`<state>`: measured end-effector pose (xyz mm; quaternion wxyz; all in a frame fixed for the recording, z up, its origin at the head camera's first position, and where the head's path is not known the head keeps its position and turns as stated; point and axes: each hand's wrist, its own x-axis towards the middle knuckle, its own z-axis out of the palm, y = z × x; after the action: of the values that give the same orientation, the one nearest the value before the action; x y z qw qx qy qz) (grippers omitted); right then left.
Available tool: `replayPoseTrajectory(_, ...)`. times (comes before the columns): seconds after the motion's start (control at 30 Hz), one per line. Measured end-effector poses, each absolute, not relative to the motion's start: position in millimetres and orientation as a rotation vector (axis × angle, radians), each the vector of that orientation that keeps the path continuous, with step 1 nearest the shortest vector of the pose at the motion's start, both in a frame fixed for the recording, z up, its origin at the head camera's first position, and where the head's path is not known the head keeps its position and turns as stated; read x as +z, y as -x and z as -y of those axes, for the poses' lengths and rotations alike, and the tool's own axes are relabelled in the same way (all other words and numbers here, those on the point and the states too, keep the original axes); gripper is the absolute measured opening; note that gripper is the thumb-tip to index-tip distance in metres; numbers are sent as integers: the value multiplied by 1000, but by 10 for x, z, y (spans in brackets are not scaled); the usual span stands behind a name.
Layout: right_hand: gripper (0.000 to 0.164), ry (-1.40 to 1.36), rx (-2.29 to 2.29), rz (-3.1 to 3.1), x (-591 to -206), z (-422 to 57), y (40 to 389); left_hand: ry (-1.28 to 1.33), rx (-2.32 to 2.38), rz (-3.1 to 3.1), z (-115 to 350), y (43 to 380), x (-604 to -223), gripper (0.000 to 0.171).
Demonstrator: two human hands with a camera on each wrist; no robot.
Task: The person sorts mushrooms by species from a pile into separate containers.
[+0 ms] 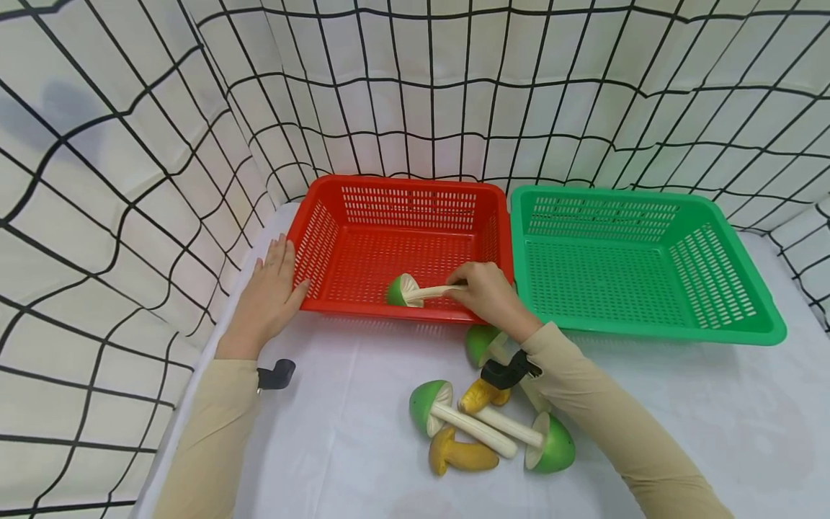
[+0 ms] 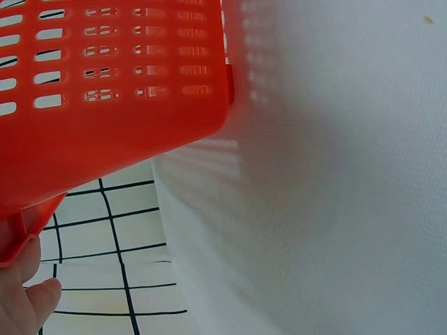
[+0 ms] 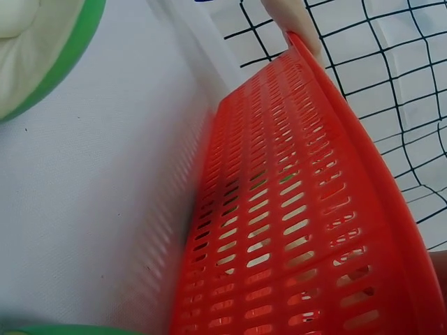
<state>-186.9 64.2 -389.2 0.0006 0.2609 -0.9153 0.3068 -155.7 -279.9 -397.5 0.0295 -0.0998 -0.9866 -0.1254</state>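
My right hand (image 1: 486, 292) pinches the pale stem of a green-capped model mushroom (image 1: 413, 292) inside the red basket (image 1: 363, 310). The cap points left, low over the basket floor by the front wall. My left hand (image 1: 269, 299) rests along the basket's left rim with its fingers extended. In the left wrist view, fingers (image 2: 43, 296) show at the rim's corner. Through the slots in the right wrist view, only bits of green and pale colour show; the right hand is mostly hidden there.
A green basket (image 1: 648, 335) stands right beside the red one. In front lie green-capped mushrooms (image 1: 428, 407) and yellow-brown mushrooms (image 1: 462, 455) on the white cloth (image 1: 337, 432), some partly under my right forearm. Black netting (image 1: 428, 86) over white sheeting encloses the back and sides.
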Motion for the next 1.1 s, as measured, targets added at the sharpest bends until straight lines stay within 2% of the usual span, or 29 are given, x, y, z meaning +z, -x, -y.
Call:
replayPoseTrajectory(0.5,25,-902,1112,2702,-3765,-853,1748,305,-398,3039,2773,1563,-3967,68)
replayPoseTrajectory(1.1,25,-942,1126,2652,-3721,-1363,1264,299,-421,3029,2801,1556,-3994,68)
